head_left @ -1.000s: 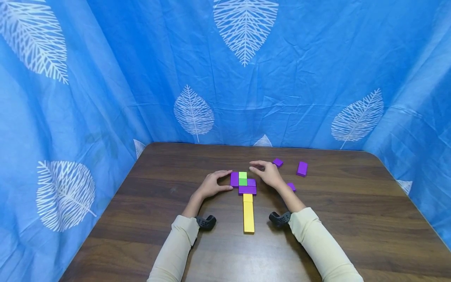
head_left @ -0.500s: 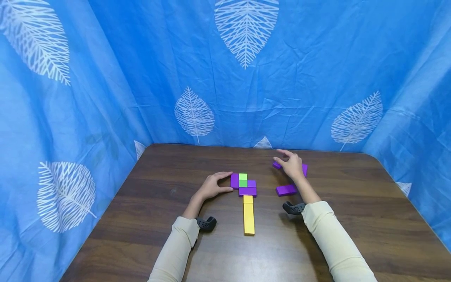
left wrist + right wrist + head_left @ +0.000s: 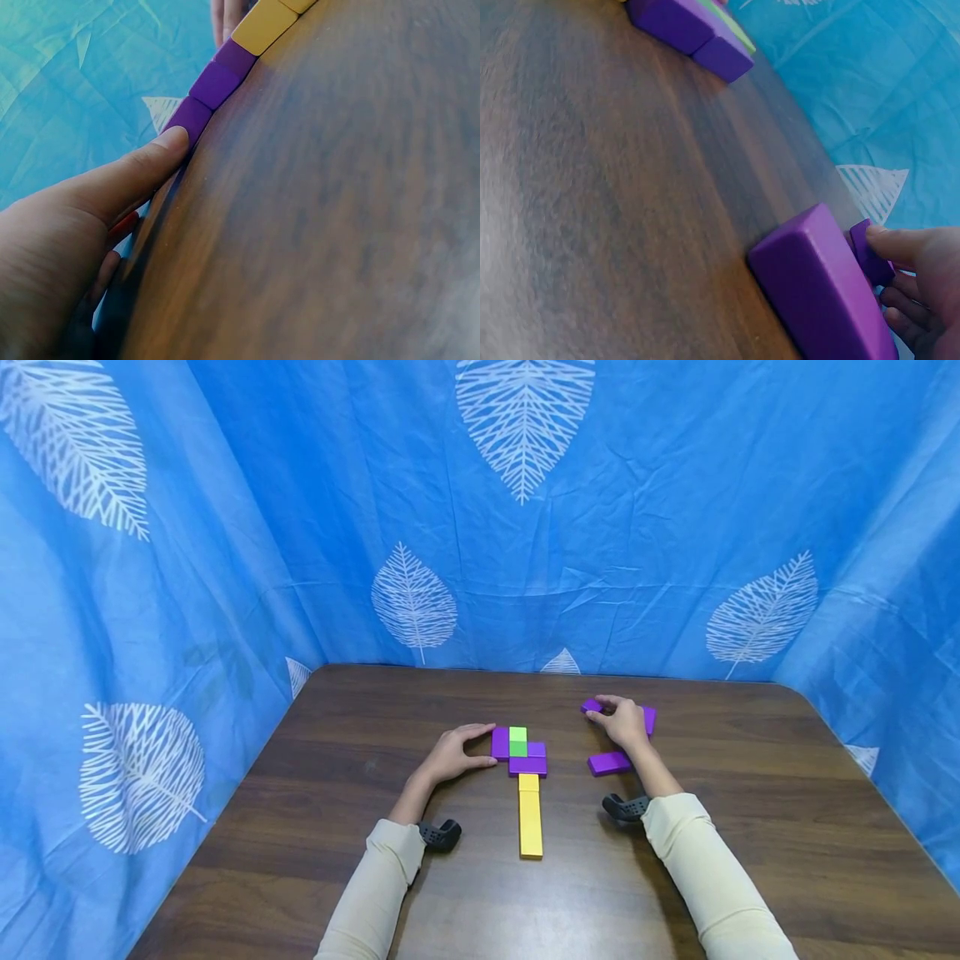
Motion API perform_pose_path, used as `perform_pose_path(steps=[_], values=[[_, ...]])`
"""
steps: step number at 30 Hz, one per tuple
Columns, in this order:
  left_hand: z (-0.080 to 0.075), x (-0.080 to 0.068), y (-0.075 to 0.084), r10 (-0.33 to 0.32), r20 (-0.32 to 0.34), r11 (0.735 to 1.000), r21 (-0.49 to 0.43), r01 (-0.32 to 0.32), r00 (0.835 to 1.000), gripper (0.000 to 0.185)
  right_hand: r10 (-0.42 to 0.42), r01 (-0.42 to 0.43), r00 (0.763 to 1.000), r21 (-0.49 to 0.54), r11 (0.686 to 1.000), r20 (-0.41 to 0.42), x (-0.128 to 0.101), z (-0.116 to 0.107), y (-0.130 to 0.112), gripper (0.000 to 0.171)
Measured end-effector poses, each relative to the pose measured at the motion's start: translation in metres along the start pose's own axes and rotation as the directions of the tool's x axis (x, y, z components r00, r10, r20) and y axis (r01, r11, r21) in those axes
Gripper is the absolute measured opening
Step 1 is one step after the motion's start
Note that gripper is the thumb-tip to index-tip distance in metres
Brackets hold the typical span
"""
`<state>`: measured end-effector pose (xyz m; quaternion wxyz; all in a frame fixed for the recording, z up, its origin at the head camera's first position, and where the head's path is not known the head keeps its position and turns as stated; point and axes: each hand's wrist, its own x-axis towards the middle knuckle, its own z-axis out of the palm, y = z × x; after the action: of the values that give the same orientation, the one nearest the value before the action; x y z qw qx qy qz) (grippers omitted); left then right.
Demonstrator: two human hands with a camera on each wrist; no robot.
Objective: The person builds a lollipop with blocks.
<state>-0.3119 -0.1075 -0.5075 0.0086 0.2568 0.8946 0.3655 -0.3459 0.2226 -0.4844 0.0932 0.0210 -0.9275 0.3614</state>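
My left hand [image 3: 450,753] holds a purple block [image 3: 500,743] at the left end of a joined group, thumb at its near side and fingers at its far side. In the left wrist view the thumb [image 3: 161,146] lies on that block. Two green squares [image 3: 517,742] and more purple blocks [image 3: 528,766] make up the group, with a long yellow block [image 3: 530,822] running toward the person below it. My right hand [image 3: 622,724] pinches a small purple block [image 3: 592,706] at the back right; the right wrist view shows the thumb on this block [image 3: 868,255].
A purple block [image 3: 609,764] lies under the right wrist, close to the hand. Another purple block [image 3: 650,720] is partly hidden behind the right hand. A blue curtain [image 3: 600,527] hangs along the back edge of the brown table [image 3: 337,710].
My right hand has moved right and back from the group to the small purple block, its fingers closing on it in the last half second. The left hand has stayed at its block.
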Motion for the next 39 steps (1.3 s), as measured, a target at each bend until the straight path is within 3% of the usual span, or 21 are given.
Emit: perform_pose_path(steps=[13,18,22,26,39], values=[[0.001,0.000,0.001,-0.010,0.011,1.000,0.001,0.010,1.000,0.066,0.018,-0.018,1.000,-0.018,1.000,-0.001,-0.003,0.000,-0.004,0.036],[-0.001,0.001,0.001,-0.006,0.009,1.000,0.003,0.006,1.000,0.065,-0.055,0.053,0.997,0.038,0.998,0.050,-0.005,0.003,-0.017,0.036],[-0.002,0.000,0.002,-0.007,0.008,1.000,0.008,0.007,1.000,0.065,-0.155,0.137,0.969,0.101,0.985,0.191,-0.008,0.008,-0.031,0.035],[-0.001,0.000,0.002,-0.010,0.007,1.000,0.009,0.010,1.000,0.065,-0.199,0.161,0.935,0.148,0.976,0.292,-0.013,0.015,-0.040,0.035],[0.000,0.000,0.002,-0.015,0.004,1.000,0.002,0.015,1.000,0.065,-0.309,0.259,0.899,0.193,0.946,0.310,-0.017,0.031,-0.044,0.034]])
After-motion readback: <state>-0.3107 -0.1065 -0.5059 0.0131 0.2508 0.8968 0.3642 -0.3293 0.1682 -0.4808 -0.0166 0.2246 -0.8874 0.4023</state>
